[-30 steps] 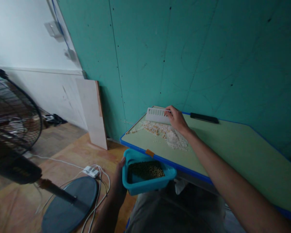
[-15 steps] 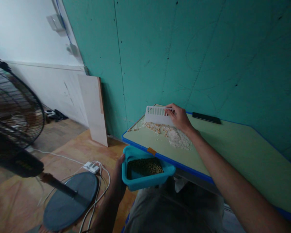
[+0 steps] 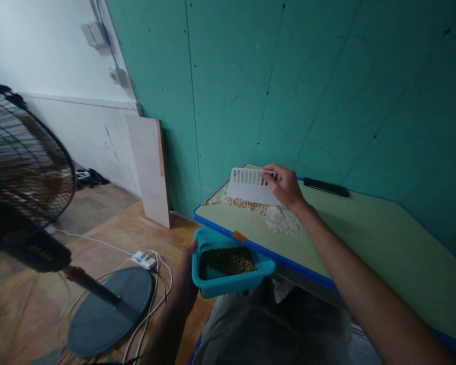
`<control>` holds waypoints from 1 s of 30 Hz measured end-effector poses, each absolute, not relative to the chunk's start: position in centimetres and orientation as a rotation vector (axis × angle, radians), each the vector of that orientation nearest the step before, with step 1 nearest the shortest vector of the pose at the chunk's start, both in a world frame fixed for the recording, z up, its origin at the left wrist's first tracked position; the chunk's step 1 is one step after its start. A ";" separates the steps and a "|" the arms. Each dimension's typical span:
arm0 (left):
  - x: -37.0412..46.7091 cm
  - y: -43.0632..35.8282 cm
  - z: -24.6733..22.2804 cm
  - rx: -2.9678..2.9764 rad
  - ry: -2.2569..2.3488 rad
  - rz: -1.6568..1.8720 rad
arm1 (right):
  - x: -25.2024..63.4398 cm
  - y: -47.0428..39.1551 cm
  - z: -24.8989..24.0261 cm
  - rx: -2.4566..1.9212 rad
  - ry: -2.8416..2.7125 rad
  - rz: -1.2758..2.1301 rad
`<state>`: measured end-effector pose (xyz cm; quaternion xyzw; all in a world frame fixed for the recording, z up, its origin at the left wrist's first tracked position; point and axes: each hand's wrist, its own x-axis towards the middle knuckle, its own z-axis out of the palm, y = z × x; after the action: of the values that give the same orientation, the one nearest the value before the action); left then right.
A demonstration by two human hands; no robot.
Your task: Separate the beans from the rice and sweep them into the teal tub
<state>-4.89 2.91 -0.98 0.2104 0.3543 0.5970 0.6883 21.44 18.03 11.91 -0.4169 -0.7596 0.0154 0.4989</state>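
My right hand (image 3: 285, 186) is closed on the slotted top of a white plastic scraper (image 3: 251, 191). Its lower edge stands on the pale green tabletop (image 3: 357, 228), against a strip of yellowish kernels (image 3: 243, 203). Beside these, nearer me, spreads a heap of white rice-like grains (image 3: 283, 221). My left hand (image 3: 187, 271) grips a turquoise plastic tub (image 3: 231, 290) by its left side, just below the table's blue edge. Inside the tub lie small dark green grains (image 3: 216, 259) and pale beige ones (image 3: 243, 263).
A black flat bar (image 3: 326, 187) lies along the table's back edge by the green wall (image 3: 235, 76). Orange tape (image 3: 239, 236) marks the front edge. On the left stand a fan (image 3: 26, 182), a power strip (image 3: 143, 260) with cables, and a leaning white board (image 3: 150, 170).
The scraper has come slightly toward me, pressing the yellowish kernels into a narrower strip. My left hand and the tub stay at the table edge. The view has shifted a little.
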 end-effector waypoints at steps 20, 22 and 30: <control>-4.6 2.4 -0.2 0.470 0.837 1.367 | 21.0 17.4 12.4 -1.037 -1.684 0.161; -4.6 2.4 -0.3 0.465 0.830 1.352 | 20.7 17.4 12.2 -1.030 -1.695 0.217; -4.8 2.8 -0.8 0.439 0.868 1.335 | 20.0 17.6 11.5 -1.004 -1.700 0.306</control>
<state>-4.84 2.80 -0.79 0.1954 0.3863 0.5941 0.6780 20.02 17.56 11.51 -0.4227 -0.7154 0.1289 0.5413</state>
